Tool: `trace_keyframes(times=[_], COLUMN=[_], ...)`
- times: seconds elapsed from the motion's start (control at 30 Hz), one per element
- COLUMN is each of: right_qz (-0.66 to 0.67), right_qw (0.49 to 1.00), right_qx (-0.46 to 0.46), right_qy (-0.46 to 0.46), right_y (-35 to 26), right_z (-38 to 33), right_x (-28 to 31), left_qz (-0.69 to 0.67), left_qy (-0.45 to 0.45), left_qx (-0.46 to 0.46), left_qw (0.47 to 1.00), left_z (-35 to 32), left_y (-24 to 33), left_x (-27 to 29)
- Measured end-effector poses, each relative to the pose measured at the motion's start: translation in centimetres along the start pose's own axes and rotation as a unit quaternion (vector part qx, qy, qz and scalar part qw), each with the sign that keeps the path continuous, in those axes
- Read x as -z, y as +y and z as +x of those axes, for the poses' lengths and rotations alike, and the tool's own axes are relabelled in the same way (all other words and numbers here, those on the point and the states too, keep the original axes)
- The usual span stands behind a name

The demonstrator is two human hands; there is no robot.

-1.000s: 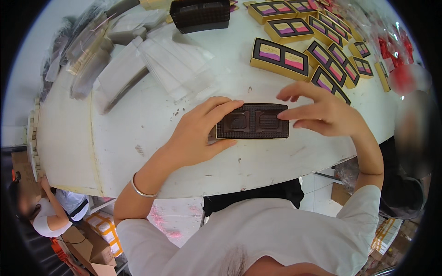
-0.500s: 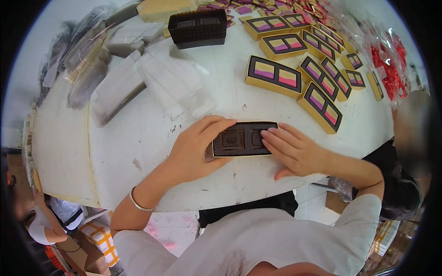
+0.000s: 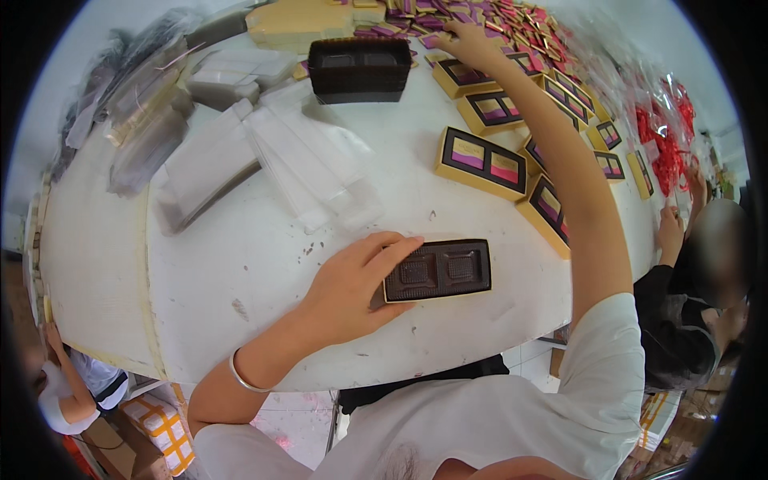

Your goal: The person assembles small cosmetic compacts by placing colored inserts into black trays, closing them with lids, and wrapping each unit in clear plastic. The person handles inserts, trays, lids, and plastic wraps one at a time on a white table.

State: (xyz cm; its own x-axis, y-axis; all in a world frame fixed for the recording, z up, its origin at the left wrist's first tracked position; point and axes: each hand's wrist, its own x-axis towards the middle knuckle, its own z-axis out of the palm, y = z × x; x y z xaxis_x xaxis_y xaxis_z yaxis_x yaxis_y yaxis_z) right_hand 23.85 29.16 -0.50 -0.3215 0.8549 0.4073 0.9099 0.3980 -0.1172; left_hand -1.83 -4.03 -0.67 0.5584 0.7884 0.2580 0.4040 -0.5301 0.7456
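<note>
A gold-edged box [image 3: 438,270] with a dark brown plastic tray of two square wells lies on the white table in front of me. Both wells hold nothing. My left hand [image 3: 352,280] grips the box by its left end, fingers over the far edge and thumb at the near side. My right arm stretches across the table, and my right hand [image 3: 468,46] is at a heap of small purple, pink and gold wrapped squares [image 3: 528,28]. Its fingers look bent and apart, with a purple square beside them. Nothing shows clearly in its grasp.
Filled gold boxes [image 3: 482,162] stand to the right, partly behind my forearm. Stacked dark trays [image 3: 360,72] stand at the back. Clear plastic sleeves [image 3: 300,160] lie left of centre. Red ribbons in plastic [image 3: 666,156] and another person's hand [image 3: 670,232] are at the right.
My right hand has left the box and reached far forward to the heap of wrapped squares. My left hand still holds the box, which sits slightly nearer and further right in view.
</note>
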Motion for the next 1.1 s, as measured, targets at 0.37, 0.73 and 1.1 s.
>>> trace_keyframes(times=[0.37,0.73,1.1], right_qz=[0.651,0.655,0.326], right_qw=[0.735,0.707,0.874], right_qx=[-0.144,0.083,0.331], right_qy=[-0.125,-0.255,-0.144], right_y=[-0.6,-12.1,-15.2], right_z=[-0.6,-22.1,-24.2], right_x=[4.9,11.6,11.7], left_qz=[0.002,-0.017,-0.002], left_qy=[-0.005,0.016,0.022], left_qx=[-0.005,0.030,0.013], left_qw=[1.000,0.999,1.000], left_z=[-0.3,-0.2,-0.2], left_y=[-0.2,-0.1,0.0], left_x=[-0.1,-0.4,-0.6])
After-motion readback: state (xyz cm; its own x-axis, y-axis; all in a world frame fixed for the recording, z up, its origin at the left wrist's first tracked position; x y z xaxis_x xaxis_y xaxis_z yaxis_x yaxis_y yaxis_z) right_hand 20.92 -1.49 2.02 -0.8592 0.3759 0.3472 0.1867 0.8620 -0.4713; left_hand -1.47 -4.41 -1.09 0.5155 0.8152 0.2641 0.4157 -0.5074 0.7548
